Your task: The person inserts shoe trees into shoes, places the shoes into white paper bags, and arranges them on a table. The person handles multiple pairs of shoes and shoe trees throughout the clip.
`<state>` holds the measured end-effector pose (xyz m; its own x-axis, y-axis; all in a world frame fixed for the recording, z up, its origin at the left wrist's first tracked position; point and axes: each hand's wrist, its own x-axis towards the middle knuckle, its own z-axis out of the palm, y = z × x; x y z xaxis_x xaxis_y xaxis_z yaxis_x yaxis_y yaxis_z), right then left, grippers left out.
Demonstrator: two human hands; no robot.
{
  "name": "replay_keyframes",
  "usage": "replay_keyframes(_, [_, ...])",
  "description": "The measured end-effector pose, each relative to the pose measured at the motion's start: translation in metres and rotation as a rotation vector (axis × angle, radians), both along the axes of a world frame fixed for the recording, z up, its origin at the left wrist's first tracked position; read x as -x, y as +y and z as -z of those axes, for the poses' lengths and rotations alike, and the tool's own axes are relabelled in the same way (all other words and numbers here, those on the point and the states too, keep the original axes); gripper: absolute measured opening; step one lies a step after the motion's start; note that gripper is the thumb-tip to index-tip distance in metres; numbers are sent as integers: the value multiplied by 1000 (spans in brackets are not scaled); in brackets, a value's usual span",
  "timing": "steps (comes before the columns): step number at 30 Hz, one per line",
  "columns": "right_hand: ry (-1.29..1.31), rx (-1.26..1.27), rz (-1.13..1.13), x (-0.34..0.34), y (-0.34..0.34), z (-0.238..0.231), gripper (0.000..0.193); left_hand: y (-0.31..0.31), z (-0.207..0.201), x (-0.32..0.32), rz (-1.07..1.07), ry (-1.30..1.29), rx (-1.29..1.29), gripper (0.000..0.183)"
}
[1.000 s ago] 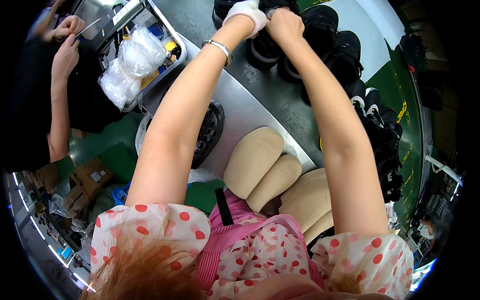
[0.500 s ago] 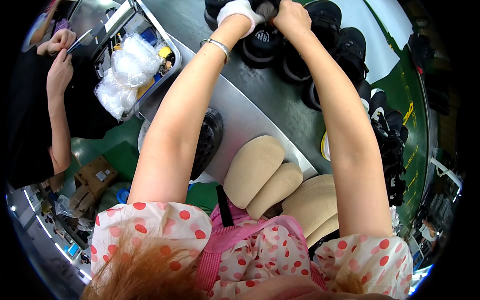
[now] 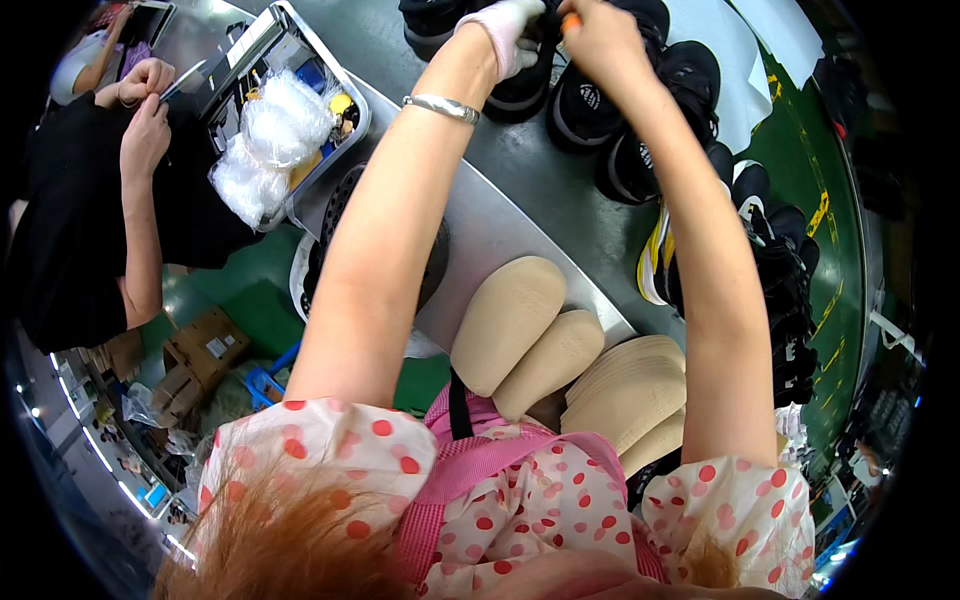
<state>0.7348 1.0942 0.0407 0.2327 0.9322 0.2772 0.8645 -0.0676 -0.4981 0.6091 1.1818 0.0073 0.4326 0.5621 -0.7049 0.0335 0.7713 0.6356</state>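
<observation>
At the top edge my left hand (image 3: pixel 509 38), in a white glove, is closed on a black shoe (image 3: pixel 522 92); its fingertips are partly out of view. Close to its right, my bare right hand (image 3: pixel 607 45) is closed around a small tool with an orange end (image 3: pixel 571 22); the rest of the tool is hidden. Beneath my right hand and wrist stand more black shoes (image 3: pixel 577 105) on the grey metal table (image 3: pixel 560 205). Another black shoe (image 3: pixel 430 25) lies left of my gloved hand.
Beige insole-shaped pads (image 3: pixel 508 322) lie near my lap. A metal tray (image 3: pixel 362 118) holds bubble wrap (image 3: pixel 285 130) and small items. At the left a co-worker's hands (image 3: pixel 148 95) hold a thin object. A yellow-edged shoe (image 3: pixel 655 255) and further shoes line the right side.
My right hand has moved slightly right, and the orange end now shows clearly. My left hand has shifted a little right and down. The whole view has shifted slightly.
</observation>
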Motion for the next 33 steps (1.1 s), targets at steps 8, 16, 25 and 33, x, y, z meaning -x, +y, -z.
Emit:
replay_keyframes(8, [-75, 178, -185, 50, -52, 7, 33, 10, 33, -8, -346, -534, 192, 12])
replay_keyframes(16, [-48, 94, -157, 53, -57, 27, 34, 7, 42, -18, -414, -706, 195, 35])
replay_keyframes(25, [-80, 43, -196, 72, -59, 19, 33, 82, 162, 15, -182, -1148, 99, 29])
replay_keyframes(33, [-166, -14, -79, 56, -52, 40, 26, 22, 43, -32, -452, -591, 113, 52])
